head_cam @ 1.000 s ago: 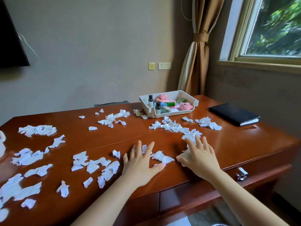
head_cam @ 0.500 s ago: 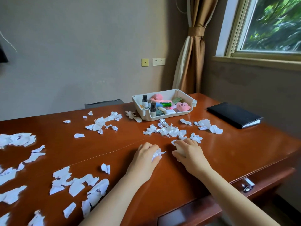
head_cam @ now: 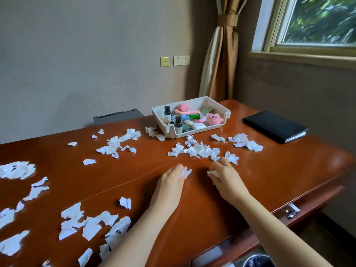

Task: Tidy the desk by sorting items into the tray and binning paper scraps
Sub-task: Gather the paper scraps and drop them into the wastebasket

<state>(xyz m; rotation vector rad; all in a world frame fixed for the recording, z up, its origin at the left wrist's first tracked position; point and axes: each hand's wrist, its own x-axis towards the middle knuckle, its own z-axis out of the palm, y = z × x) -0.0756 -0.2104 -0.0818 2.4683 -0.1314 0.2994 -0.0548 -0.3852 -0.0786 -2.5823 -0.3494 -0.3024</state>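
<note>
White torn paper scraps (head_cam: pixel 200 150) lie scattered over the brown wooden desk (head_cam: pixel 279 170). My left hand (head_cam: pixel 171 180) rests on the desk near its middle, fingers curled around a bunch of scraps. My right hand (head_cam: pixel 224 176) sits just to its right, also closed on crumpled scraps, touching the near edge of the middle pile. A white tray (head_cam: pixel 217 105) at the back holds small bottles, pink plush toys and toiletries. More scraps (head_cam: pixel 92 226) cover the desk's near left.
A black notebook (head_cam: pixel 273 125) lies at the desk's right rear. A bin's rim with a dark liner (head_cam: pixel 258 261) shows below the desk's front edge. A drawer handle (head_cam: pixel 291 211) sticks out at the front right. A chair back (head_cam: pixel 117 116) stands behind the desk.
Both hands went from flat and spread to curled shut around scraps they swept together. The view has shifted right, and the desk patch under the hands now shows bare wood.
</note>
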